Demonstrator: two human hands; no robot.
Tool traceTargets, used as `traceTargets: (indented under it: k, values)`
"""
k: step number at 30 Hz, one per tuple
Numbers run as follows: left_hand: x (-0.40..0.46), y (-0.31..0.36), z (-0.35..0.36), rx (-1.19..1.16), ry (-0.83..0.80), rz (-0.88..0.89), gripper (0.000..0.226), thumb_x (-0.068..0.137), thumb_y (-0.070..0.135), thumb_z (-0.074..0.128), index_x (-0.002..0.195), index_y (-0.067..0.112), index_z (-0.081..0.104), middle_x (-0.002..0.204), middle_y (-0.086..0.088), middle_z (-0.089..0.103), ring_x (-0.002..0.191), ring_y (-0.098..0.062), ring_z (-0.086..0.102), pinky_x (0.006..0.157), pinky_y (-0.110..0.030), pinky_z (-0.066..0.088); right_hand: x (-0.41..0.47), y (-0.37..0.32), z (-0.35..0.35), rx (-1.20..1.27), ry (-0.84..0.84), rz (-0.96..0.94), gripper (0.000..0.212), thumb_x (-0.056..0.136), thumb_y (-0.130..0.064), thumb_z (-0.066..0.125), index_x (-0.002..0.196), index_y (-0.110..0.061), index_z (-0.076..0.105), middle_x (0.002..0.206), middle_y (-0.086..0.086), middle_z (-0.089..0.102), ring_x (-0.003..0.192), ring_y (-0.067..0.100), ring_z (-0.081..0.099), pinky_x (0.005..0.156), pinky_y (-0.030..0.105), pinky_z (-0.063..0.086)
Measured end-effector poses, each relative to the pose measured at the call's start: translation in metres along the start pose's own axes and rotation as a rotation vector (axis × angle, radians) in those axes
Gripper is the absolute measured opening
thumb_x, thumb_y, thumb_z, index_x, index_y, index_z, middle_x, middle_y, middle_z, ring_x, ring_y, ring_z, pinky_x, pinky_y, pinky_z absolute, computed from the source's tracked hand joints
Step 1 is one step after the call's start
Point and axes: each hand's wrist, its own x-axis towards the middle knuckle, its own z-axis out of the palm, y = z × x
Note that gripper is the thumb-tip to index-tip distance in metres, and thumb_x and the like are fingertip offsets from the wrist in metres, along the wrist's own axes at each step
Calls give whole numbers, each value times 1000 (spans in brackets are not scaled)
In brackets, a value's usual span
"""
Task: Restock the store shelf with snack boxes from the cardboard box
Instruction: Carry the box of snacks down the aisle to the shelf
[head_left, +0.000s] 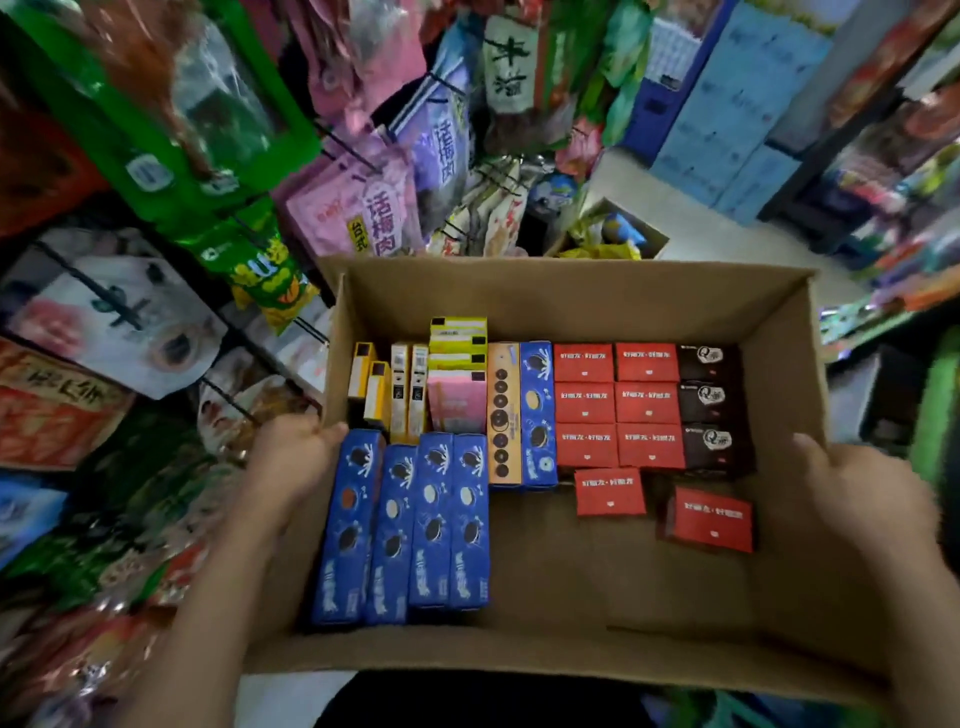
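Both hands are on the open brown cardboard box (571, 296), which fills the centre and lower half of the frame. The left hand (291, 457) curls over the left wall, fingers hooked on the rim. The right hand (857, 493) presses flat against the outside of the right wall, gripping that side. So this looks like the carrying step: the box is held up at the aisle and nothing has been lifted out yet.

Inside, four long blue cookie boxes (405, 525) stand in a row at the lower left, right beside the left hand. Behind them sit slim yellow boxes (395, 389) and a pink box (456, 400). A block of small red square boxes (615, 402) fills the centre right, with dark brown boxes (709, 405) against them. Two loose red boxes (660, 501) lie apart on the bare cardboard floor.

Next, I'd judge, the box needs setting down or bracing so one hand can come free to pick.

Room is tight on the left: hanging snack bags on wire pegs (358, 208) crowd up to the box's left wall. The right side and the pale floor (691, 234) in the upper right look more open. The lower right of the box floor is bare, giving an easy reach in.
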Motion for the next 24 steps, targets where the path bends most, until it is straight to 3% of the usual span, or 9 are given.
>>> traceTargets:
  k: [6,10,13,17,22,24]
  values:
    - [-5,2,39,-7,-3,-139,39,91,37,64,64,10,61,60,-6,57,61,-28,55,57,-35,38,95,-16,2,-90,-95,-155,58,100,-51,37,101,-3,69,101,31,68,96,48,63,84,51,51]
    - [-19,1,72,-24,41,-256,48,90,31,66,46,19,51,49,8,50,58,-24,52,54,-32,33,161,-32,18,-144,-166,-309,75,86,-64,25,82,-3,68,88,28,69,87,44,64,81,50,51]
    - [-34,-5,95,-16,60,-389,42,91,31,66,52,17,60,51,6,57,58,-19,57,57,-32,41,206,-53,34,-215,-266,-378,64,95,-58,33,85,-6,69,96,27,70,93,43,65,82,47,52]
    - [-56,-36,131,-135,153,-576,39,89,28,70,52,17,68,42,4,57,44,-15,53,51,-30,39,244,-83,65,-269,-309,-519,49,100,-48,43,92,-9,72,98,24,71,94,40,66,78,42,52]
    - [-73,-87,175,-102,194,-746,36,90,30,69,54,27,66,58,11,62,58,-10,60,52,-23,42,257,-134,127,-360,-427,-639,48,101,-50,40,94,-14,71,103,19,71,96,36,65,81,41,52]
    - [-70,-107,191,-122,189,-782,31,91,29,67,61,23,69,58,9,61,58,-11,58,54,-23,43,257,-154,158,-368,-483,-639,47,100,-50,41,96,-13,71,101,19,70,92,36,65,82,42,53]
